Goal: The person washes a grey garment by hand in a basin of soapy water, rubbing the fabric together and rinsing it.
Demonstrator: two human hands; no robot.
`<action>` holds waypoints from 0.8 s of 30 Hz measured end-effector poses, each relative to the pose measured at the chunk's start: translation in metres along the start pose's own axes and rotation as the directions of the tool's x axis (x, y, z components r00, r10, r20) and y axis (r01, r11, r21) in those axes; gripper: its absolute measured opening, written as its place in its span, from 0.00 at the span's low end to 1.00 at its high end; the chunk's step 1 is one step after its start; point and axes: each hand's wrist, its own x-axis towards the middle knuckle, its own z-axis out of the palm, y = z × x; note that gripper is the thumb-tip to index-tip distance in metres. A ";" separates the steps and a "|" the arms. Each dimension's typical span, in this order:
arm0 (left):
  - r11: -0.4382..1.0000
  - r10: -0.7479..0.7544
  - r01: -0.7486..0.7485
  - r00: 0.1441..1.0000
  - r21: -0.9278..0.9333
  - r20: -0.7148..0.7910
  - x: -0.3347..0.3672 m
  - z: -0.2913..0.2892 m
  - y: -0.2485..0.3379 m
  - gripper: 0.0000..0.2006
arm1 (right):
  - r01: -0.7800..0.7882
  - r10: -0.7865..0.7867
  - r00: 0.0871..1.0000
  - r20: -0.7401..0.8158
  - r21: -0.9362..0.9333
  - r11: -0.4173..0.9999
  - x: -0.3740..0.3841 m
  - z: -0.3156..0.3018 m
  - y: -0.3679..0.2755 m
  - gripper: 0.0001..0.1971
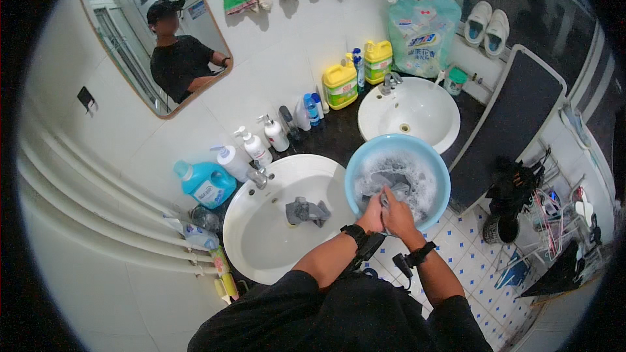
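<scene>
A light blue basin (443, 186) holds foamy water. Over its near side my left hand (372, 214) and my right hand (400, 215) are pressed together, both closed on a wet grey cloth (385, 203). Its exact kind is hidden by my fingers. More grey fabric (390, 181) lies in the suds just beyond my hands; whether it is the same piece I cannot tell. To the left, a crumpled grey cloth, sock-like in shape (306, 211), rests on the bottom of the white oval sink (254, 248), near its drain.
A second white sink (424, 114) stands behind the basin. Pump bottles (253, 146), a blue detergent jug (207, 184) and yellow jugs (340, 85) line the dark counter along the wall. At right are a dark ironing-board-like panel (505, 124) and a cluttered rack (554, 215).
</scene>
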 end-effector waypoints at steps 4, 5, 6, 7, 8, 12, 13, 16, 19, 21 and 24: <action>0.995 0.089 -0.085 0.993 -0.048 0.079 0.021 -0.012 -0.014 0.22 | -0.125 0.118 0.988 -0.104 -0.061 0.990 0.009 0.000 0.023 0.34; 0.993 0.111 -0.105 0.986 -0.057 0.126 0.014 -0.003 -0.012 0.22 | -0.194 0.187 0.974 -0.125 -0.044 0.980 0.011 -0.013 0.011 0.34; 0.996 0.044 -0.043 0.999 -0.080 0.011 0.002 0.001 -0.008 0.22 | -0.121 0.119 0.993 -0.017 -0.145 0.982 0.004 -0.015 -0.010 0.36; 0.996 0.066 -0.043 0.953 -0.082 0.295 0.008 -0.012 -0.012 0.23 | 0.119 -0.133 0.991 -0.023 -0.317 0.941 -0.002 0.006 -0.003 0.36; 0.994 0.094 -0.061 0.906 -0.092 0.412 -0.003 -0.007 -0.014 0.23 | 0.167 -0.183 0.983 -0.022 -0.318 0.933 -0.005 0.004 -0.011 0.37; 0.980 0.126 -0.088 0.969 -0.176 0.215 0.014 -0.014 -0.012 0.22 | -0.106 0.055 0.983 -0.177 -0.294 0.950 0.017 -0.002 0.014 0.37; 0.981 0.119 -0.081 0.969 -0.177 0.215 0.012 -0.008 -0.013 0.22 | -0.113 0.062 0.982 -0.176 -0.296 0.949 0.019 0.001 0.022 0.37; 0.984 0.125 -0.121 0.992 -0.132 0.020 -0.009 0.015 -0.012 0.22 | -0.083 -0.024 0.961 -0.276 -0.368 0.926 0.005 0.007 0.014 0.38; 0.975 0.065 -0.066 0.998 -0.212 -0.010 -0.010 0.012 -0.005 0.20 | 0.116 -0.129 0.992 -0.006 -0.389 0.914 -0.004 0.011 0.001 0.38; 0.984 0.125 -0.114 0.989 -0.134 0.081 -0.003 0.007 -0.010 0.20 | 0.005 -0.023 0.999 -0.043 -0.375 0.927 0.000 0.002 0.012 0.38; 0.987 0.092 -0.091 0.996 -0.132 0.004 0.011 -0.003 -0.009 0.17 | -0.172 0.134 0.980 -0.147 -0.290 0.941 0.006 0.001 0.043 0.37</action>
